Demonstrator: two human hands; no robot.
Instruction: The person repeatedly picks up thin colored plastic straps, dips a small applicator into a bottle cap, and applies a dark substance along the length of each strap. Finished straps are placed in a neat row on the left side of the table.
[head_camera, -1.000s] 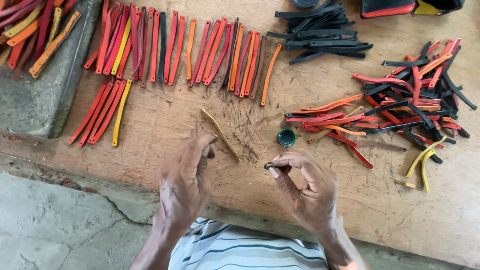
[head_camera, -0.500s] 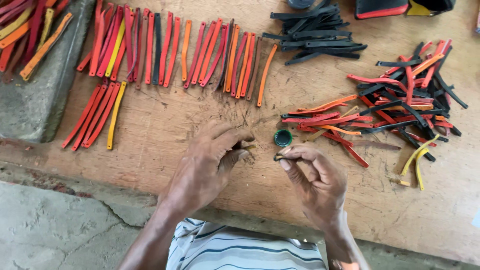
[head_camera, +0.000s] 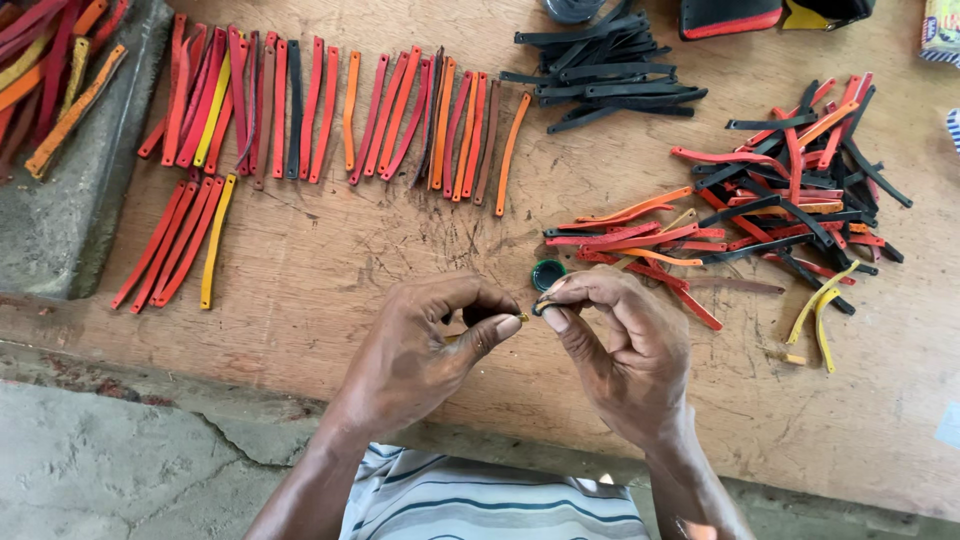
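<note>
Since half a second ago the left hand (head_camera: 420, 345) has drawn in toward the right hand (head_camera: 620, 345); both now pinch a small piece (head_camera: 530, 310) between their fingertips at centre frame (too tiny to identify). A green cap (head_camera: 548, 273) sits just above the fingers, its contents unclear. Strips (head_camera: 330, 110) line the board (head_camera: 330, 250) at upper left.

Red, orange and yellow strips (head_camera: 330, 110), black strips (head_camera: 600, 75), green cap (head_camera: 548, 273), white-and-grey striped shirt (head_camera: 490, 500).

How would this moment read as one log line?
left hand: pinching small piece | right hand: pinching same piece | green cap: behind hands | strap pile: right
</note>
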